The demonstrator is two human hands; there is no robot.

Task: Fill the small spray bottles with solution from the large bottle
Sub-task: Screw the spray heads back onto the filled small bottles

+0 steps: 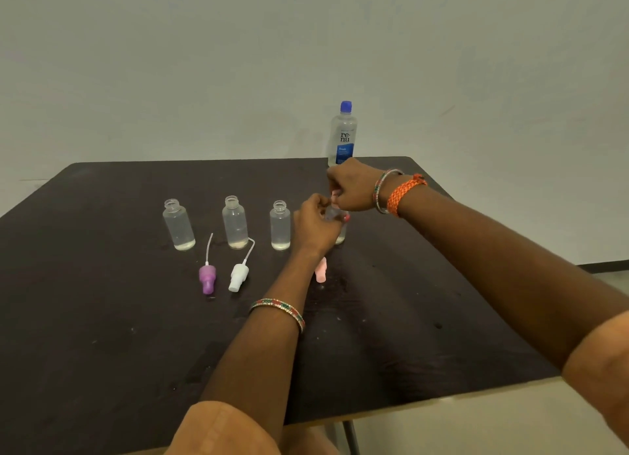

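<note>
One dark table, grey wall.

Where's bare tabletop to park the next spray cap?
Free: the table left and in front of the purple cap, and the right part beyond the right hand. Crowded: the open bottles row, the white cap and both hands.

One head-worn wide-angle view, looking forward and down across a dark table toward a plain wall. Forearms enter from the bottom and right edges; both hands near frame centre, close range. No second view.
</note>
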